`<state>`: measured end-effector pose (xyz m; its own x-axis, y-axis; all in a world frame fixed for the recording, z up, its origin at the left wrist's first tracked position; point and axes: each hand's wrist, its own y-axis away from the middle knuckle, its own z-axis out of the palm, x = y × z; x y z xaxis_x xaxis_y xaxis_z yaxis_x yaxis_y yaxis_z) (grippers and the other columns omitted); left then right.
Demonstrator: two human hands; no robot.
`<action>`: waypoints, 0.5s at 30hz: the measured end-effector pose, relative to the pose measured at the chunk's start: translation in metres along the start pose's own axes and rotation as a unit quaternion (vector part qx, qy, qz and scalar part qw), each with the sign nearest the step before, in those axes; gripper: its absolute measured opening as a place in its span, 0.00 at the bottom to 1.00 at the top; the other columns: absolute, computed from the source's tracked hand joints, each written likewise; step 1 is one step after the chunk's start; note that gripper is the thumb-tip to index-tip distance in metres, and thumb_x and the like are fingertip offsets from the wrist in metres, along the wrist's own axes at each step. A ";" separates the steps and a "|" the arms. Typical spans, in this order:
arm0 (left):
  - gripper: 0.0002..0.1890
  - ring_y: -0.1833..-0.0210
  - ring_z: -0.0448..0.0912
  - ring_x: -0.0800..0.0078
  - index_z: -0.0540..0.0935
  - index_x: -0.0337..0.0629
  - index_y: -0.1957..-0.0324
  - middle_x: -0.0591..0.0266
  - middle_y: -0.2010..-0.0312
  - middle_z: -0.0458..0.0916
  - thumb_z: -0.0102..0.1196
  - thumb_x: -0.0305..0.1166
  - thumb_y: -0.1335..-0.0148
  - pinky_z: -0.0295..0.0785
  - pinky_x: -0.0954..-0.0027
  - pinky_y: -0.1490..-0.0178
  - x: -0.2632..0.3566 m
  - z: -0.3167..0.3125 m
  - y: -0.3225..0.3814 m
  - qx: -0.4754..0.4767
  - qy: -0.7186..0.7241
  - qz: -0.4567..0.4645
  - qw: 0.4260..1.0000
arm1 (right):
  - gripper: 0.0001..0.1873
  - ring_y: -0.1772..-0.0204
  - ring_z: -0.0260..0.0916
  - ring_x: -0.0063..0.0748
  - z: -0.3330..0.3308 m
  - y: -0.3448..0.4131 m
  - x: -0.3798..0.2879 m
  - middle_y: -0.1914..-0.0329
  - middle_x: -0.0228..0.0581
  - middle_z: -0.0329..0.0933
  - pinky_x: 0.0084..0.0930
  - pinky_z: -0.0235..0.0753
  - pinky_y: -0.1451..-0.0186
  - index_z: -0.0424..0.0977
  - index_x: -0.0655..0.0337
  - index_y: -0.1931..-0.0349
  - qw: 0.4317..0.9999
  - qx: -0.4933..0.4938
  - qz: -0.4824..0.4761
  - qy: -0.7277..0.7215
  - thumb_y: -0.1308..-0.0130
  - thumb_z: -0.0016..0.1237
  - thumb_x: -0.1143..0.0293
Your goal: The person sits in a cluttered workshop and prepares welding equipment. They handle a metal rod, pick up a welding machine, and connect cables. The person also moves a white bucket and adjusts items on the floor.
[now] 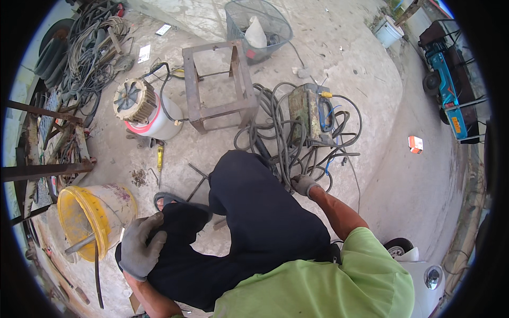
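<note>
My left hand (142, 245), in a grey glove, rests on my left knee with its fingers apart and nothing in it. On the other side my gloved right hand (304, 185) reaches down to the lower edge of a heap of black cables (280, 139); whether its fingers grip a cable is unclear. Beside the heap stands a worn metal-cased electrical unit (310, 115) with a handle and a yellow connector. Ahead of me is a rusty square steel frame (226, 108). An electric motor with an exposed fan (134, 100) sits on a white bucket (167, 119).
A yellow-handled screwdriver (160, 158) and a T-shaped metal tool (197, 183) lie on the concrete. The yellow-rimmed bucket (119, 202) lies tipped at left, near rusty metal racks (47, 171). A mesh basket (274, 28) stands ahead; a small orange-and-white box (415, 144) is at right.
</note>
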<state>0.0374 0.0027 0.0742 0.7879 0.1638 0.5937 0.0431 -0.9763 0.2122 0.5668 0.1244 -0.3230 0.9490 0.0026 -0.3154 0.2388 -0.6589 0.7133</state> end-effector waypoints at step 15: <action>0.21 0.52 0.87 0.47 0.87 0.36 0.41 0.47 0.53 0.88 0.67 0.22 0.37 0.81 0.55 0.45 -0.004 -0.001 -0.007 -0.019 -0.012 0.016 1.000 | 0.17 0.60 0.82 0.31 -0.010 -0.091 0.064 0.58 0.41 0.89 0.32 0.80 0.56 0.84 0.64 0.48 0.851 0.220 0.124 -0.460 0.19 0.55 0.58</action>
<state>0.0329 0.0092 0.0709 0.8029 0.1291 0.5819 -0.0052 -0.9747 0.2233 0.6081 0.1926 -0.4019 0.3485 -0.6347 -0.6897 -0.2386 -0.7717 0.5896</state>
